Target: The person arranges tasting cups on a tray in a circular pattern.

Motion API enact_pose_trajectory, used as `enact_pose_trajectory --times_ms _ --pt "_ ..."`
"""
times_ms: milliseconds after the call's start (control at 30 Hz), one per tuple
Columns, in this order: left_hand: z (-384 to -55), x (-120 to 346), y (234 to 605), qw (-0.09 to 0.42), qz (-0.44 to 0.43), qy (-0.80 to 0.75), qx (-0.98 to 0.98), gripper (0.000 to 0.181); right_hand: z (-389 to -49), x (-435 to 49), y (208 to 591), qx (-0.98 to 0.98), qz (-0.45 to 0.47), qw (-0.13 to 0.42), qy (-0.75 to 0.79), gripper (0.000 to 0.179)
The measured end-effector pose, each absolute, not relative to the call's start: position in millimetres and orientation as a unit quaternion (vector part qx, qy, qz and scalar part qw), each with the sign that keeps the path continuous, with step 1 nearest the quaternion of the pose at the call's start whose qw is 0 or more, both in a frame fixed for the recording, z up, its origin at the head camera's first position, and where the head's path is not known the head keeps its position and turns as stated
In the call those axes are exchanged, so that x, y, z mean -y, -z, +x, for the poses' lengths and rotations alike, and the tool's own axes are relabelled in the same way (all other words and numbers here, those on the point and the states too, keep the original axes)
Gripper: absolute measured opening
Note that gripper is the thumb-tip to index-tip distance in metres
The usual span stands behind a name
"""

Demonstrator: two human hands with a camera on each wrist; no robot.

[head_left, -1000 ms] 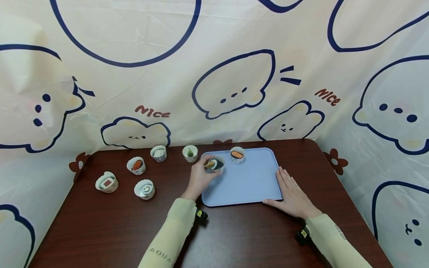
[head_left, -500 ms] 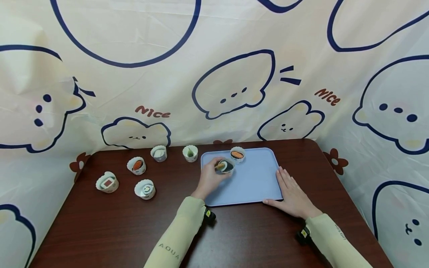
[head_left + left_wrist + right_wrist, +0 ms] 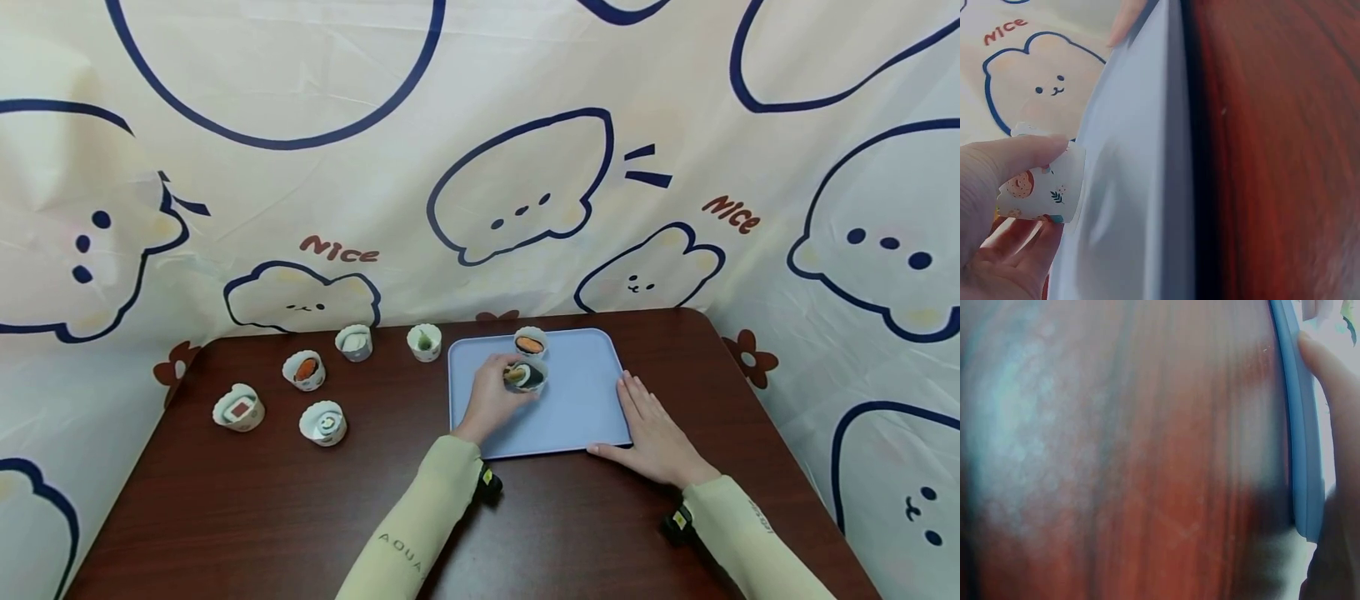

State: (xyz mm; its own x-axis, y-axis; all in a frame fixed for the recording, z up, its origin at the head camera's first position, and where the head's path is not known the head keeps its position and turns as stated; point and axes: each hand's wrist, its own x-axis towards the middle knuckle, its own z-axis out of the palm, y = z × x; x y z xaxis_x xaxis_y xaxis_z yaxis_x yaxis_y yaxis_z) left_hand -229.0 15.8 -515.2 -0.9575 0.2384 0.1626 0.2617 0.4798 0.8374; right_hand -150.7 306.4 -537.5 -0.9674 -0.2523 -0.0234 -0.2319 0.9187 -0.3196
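Observation:
My left hand (image 3: 495,402) grips a white paper baking cup (image 3: 1057,187) between thumb and fingers, close over the blue tray (image 3: 566,417). Printed doughnuts and leaves decorate the cup's side in the left wrist view. Inside it, in the head view, sits a dark sushi piece (image 3: 534,377) with a white and a yellowish-brown part. Just behind, on the tray, stands a cup holding an orange-topped sushi piece (image 3: 529,343). My right hand (image 3: 660,433) rests with straight fingers along the tray's right edge, its thumb at the front corner.
Several more paper cups with pieces in them stand left of the tray: one with a green piece (image 3: 424,342), one with a white piece (image 3: 355,342), one with a red-orange piece (image 3: 305,370). A patterned cloth (image 3: 517,75) hangs behind the dark wooden table (image 3: 247,517).
My left hand has carried the cup to the right across the tray, from its left side to just in front of the orange-topped piece's cup. The right hand stays where it was.

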Motion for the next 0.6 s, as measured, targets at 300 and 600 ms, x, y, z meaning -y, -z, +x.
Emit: enact_pose_trajectory --times_ms 300,600 --pt "-227 -26 519 0.011 -0.143 0.476 0.868 0.063 -150 -306 536 -0.979 -0.128 0.02 0.16 0.121" --pt "-223 -38 516 0.004 -0.122 0.497 0.859 0.06 -149 -304 534 -0.978 -0.127 0.019 0.161 0.121"
